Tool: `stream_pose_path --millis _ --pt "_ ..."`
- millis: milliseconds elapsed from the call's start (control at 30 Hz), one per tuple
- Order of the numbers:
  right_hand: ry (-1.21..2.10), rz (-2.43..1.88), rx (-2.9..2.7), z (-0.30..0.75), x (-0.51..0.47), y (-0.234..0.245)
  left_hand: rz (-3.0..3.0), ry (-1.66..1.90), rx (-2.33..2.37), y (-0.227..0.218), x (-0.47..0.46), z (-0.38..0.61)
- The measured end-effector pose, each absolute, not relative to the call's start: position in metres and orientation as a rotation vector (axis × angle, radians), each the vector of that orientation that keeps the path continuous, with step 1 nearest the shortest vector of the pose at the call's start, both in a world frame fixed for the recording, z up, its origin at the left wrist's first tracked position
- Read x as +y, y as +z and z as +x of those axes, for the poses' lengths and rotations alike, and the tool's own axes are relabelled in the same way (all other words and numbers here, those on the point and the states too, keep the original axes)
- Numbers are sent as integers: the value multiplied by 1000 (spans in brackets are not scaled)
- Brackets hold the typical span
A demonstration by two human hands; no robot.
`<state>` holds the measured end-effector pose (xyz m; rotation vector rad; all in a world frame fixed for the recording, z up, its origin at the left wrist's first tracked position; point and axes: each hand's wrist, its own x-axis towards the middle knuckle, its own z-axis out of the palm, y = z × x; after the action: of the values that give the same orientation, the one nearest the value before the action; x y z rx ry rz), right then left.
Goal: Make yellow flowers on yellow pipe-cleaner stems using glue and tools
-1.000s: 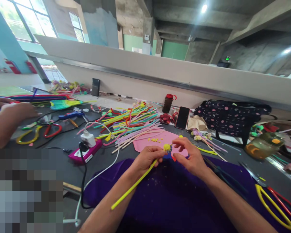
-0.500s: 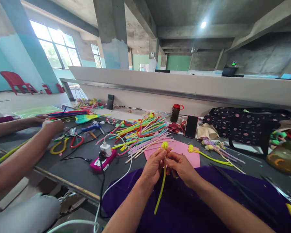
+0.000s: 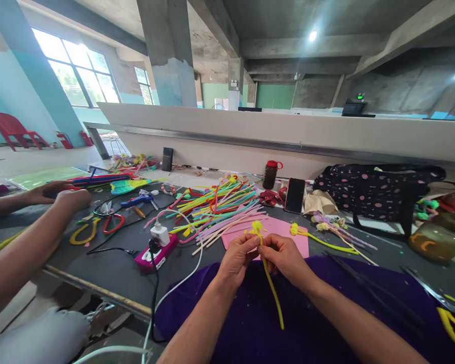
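Note:
Both my hands pinch one yellow-green pipe cleaner (image 3: 272, 292) just below its fuzzy yellow tip (image 3: 256, 228). My left hand (image 3: 238, 259) closes on the stem from the left, my right hand (image 3: 284, 258) from the right. The stem hangs down over the purple cloth (image 3: 311, 323) on my lap. Behind my hands a pink sheet (image 3: 284, 233) lies on the dark table (image 3: 117, 263), with a second yellow-tipped stem (image 3: 318, 241) to its right.
A heap of coloured pipe cleaners (image 3: 220, 205) lies mid-table. A pink power strip (image 3: 155, 253) with a white plug and cables sits left of me. Another person's arms (image 3: 34, 232) reach in at left near scissors (image 3: 94, 227). A phone (image 3: 294, 195), a bottle (image 3: 270, 174) and a dotted bag (image 3: 375, 194) stand behind.
The pipe cleaner's free end swung from lower left to lower right as I raised its tip upright. My head lifted, so the view shows more of the hall.

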<state>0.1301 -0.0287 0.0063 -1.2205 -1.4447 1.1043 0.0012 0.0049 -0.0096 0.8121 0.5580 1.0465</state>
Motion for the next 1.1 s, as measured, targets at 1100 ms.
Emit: stream_pose_path --millis 1100 --pt "1075 -1229 -1466 130 -33 8 809 972 513 -6 4 1"
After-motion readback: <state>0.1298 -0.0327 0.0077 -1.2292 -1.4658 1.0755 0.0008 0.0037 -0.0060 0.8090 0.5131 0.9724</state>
